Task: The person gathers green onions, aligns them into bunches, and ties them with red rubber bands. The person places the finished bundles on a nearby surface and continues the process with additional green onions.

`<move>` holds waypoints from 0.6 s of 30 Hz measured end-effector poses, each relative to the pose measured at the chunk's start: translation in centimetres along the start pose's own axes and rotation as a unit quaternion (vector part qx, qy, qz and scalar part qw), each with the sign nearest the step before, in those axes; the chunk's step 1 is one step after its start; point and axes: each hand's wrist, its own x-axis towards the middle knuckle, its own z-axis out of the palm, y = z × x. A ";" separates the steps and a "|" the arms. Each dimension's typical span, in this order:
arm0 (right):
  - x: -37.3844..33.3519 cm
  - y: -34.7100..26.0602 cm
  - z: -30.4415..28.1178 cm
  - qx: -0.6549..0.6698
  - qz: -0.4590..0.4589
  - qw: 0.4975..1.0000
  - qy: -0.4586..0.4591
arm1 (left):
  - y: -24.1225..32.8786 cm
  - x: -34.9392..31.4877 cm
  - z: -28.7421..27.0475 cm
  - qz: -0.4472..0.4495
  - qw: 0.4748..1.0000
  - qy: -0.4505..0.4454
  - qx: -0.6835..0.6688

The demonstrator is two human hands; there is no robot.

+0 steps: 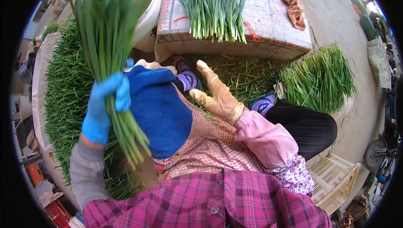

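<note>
My left hand [104, 106], in a blue glove, is closed around a bunch of garlic chives [111, 47]. The leaves point up and blur at the tips, while the pale cut ends hang below my fist, over the blue cloth [157, 116] on my left knee. In a tan glove, my right hand [218, 95] is held out over my lap with thumb and fingers apart and nothing in it. Beyond it, more garlic chives [214, 9] lie with stem ends toward me on a low block wrapped in woven sacking [264, 16].
A dense heap of chives [63, 98] flanks my left side; another pile [319, 79] sits by my right foot. Leaf trimmings [243, 74] litter the floor between my feet. Around me are a white bucket [154, 16], a brownish cloth [294, 11] and a cream plastic crate [329, 175].
</note>
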 end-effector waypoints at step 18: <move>17.5 3.5 -4.0 0.378 0.349 0.850 0.115 | -4.1 37.0 2.5 0.397 0.763 0.167 0.483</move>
